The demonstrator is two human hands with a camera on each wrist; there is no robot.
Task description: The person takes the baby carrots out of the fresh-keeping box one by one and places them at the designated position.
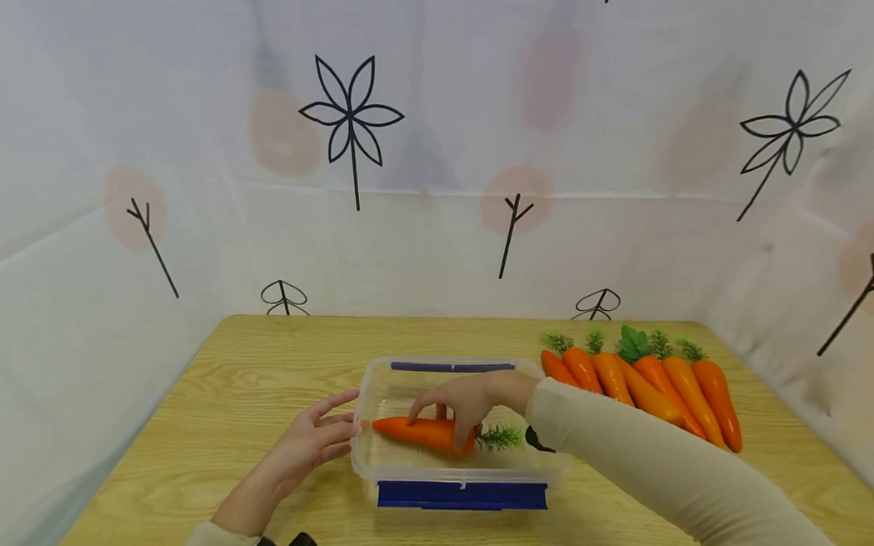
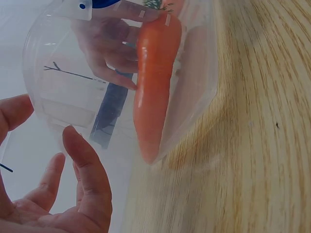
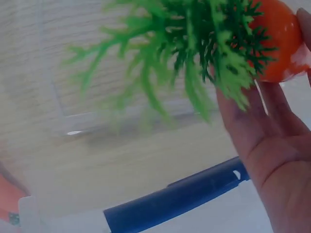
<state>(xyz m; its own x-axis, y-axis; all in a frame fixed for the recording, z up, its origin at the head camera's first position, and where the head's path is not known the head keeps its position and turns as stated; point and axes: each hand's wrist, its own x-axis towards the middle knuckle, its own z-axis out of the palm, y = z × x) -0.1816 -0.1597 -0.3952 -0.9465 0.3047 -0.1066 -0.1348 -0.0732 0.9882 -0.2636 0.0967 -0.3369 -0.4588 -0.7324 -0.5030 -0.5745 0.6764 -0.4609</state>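
A clear plastic storage box [image 1: 449,475] with blue latches stands on the table without a lid over it. Inside it lies one orange carrot [image 1: 409,430], its feathery green top [image 3: 194,43] pointing right. My right hand [image 1: 474,394] reaches in from above and grips the carrot's thick end, thumb on the near side and fingers on the far side. At the box's left end is my left hand [image 1: 314,439], fingers spread and fingertips right at the wall. Through that clear wall the left wrist view shows the carrot [image 2: 158,82] with its tip down close to the box floor.
Several more carrots [image 1: 647,389] with green tops lie in a row on the wooden table [image 1: 262,359], right of the box. One blue latch [image 1: 461,495] sticks out at the box's front. A white patterned cloth [image 1: 429,140] hangs behind.
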